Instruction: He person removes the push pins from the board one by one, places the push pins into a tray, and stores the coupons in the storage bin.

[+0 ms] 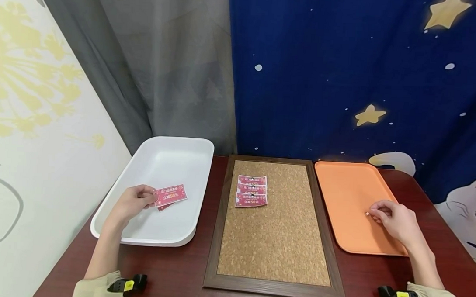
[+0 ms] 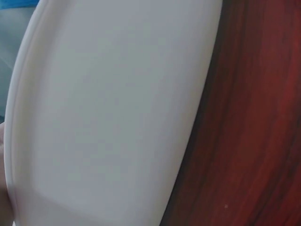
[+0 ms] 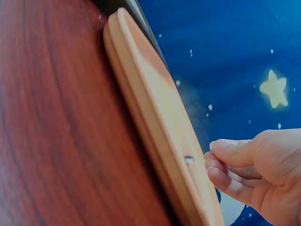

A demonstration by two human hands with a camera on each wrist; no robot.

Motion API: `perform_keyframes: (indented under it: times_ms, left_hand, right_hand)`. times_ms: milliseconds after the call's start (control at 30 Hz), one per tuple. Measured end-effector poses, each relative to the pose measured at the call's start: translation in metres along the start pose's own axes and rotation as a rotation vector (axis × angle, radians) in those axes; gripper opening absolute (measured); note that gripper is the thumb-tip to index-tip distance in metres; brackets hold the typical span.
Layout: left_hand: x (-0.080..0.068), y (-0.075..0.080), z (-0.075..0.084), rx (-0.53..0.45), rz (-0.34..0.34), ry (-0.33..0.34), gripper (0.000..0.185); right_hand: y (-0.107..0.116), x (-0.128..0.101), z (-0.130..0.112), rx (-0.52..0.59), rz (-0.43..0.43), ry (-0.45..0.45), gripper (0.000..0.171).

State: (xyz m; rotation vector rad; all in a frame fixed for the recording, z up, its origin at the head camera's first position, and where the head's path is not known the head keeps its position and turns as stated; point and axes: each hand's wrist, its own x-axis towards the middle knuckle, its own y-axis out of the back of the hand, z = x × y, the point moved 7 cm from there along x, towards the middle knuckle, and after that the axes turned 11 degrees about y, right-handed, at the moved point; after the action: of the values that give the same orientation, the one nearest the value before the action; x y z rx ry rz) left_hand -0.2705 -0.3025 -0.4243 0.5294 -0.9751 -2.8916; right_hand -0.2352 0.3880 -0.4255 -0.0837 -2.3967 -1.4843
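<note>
My left hand (image 1: 131, 204) pinches a pink coupon (image 1: 170, 195) by its left end, over the white tray (image 1: 152, 239). A second pink slip (image 1: 163, 206) peeks out just beneath it. In the left wrist view only the white tray (image 2: 108, 113) and the table show. My right hand (image 1: 393, 219) hovers over the orange tray (image 1: 347, 187), fingers curled with thumb and forefinger pinched on a small pale pin (image 1: 367, 213). The right wrist view shows that hand (image 3: 254, 174) beside the orange tray's rim (image 3: 155, 117), with the pin (image 3: 188, 160) at the fingertips.
A framed cork board (image 1: 274, 237) lies between the two trays, with three pink coupons (image 1: 251, 191) pinned in an overlapping column near its top. All of it sits on a dark red wooden table (image 1: 171, 268). Curtains hang behind.
</note>
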Motion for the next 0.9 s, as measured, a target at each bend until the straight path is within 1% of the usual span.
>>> perform_keyframes:
  times_ms: [133, 267, 400, 533, 767, 900]
  left_hand:
    - [0.002, 0.0, -0.005, 0.004, 0.003, 0.021, 0.033]
    - [0.003, 0.0, -0.009, 0.016, 0.003, 0.062, 0.032]
    - [0.003, 0.0, -0.011, 0.025, 0.005, 0.094, 0.032]
    - [0.003, 0.002, -0.013, 0.04, 0.012, 0.107, 0.031]
    - [0.002, 0.006, -0.018, 0.051, 0.022, 0.106, 0.031]
    - [0.002, 0.008, -0.019, 0.06, 0.03, 0.105, 0.031]
  right_hand:
    - [-0.004, -0.002, 0.011, 0.004, -0.029, -0.036, 0.011]
    - [-0.007, -0.004, 0.019, 0.005, -0.068, -0.066, 0.013]
    - [-0.008, -0.005, 0.023, -0.002, -0.077, -0.08, 0.014]
    - [-0.007, -0.006, 0.025, -0.013, -0.06, -0.079, 0.013]
    - [-0.006, -0.007, 0.03, -0.001, -0.06, -0.105, 0.014]
    - [-0.005, -0.008, 0.03, -0.002, -0.052, -0.1, 0.014]
